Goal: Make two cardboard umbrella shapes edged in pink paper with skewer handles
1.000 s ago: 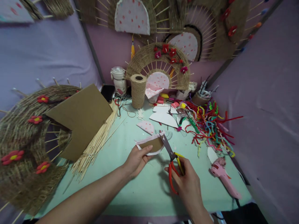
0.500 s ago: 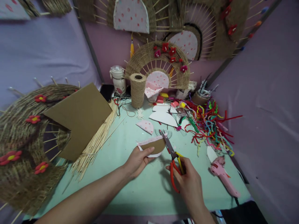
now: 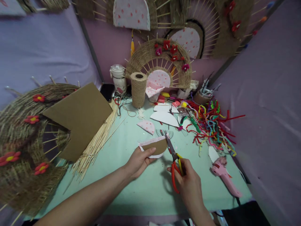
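In my left hand (image 3: 141,161) is a half-round piece of brown cardboard (image 3: 154,148), gripped at its lower left with the thumb on top. Pale fabric edges it along the top, and a white margin shows below. My right hand (image 3: 188,179) is closed round the orange and yellow handles of a pair of scissors (image 3: 173,153). Their blades point up and left, right at the cardboard's right end; whether they bite into the fabric there I cannot tell. Just beyond lie a clear protractor (image 3: 168,134) and a spotted fabric half-round (image 3: 147,126).
At left, a cardboard sheet (image 3: 80,116) overlaps a woven fan (image 3: 21,135) and thin sticks (image 3: 98,138). A twine spool (image 3: 138,91) and lidded jar (image 3: 118,80) stand at the back. Right are coloured pipe cleaners (image 3: 211,122) and a pink glue gun (image 3: 225,177).
The scissor blades look closer together and have shifted slightly along the right end of the cardboard. My left hand keeps its hold, almost unmoved. The whole view has tilted a little.
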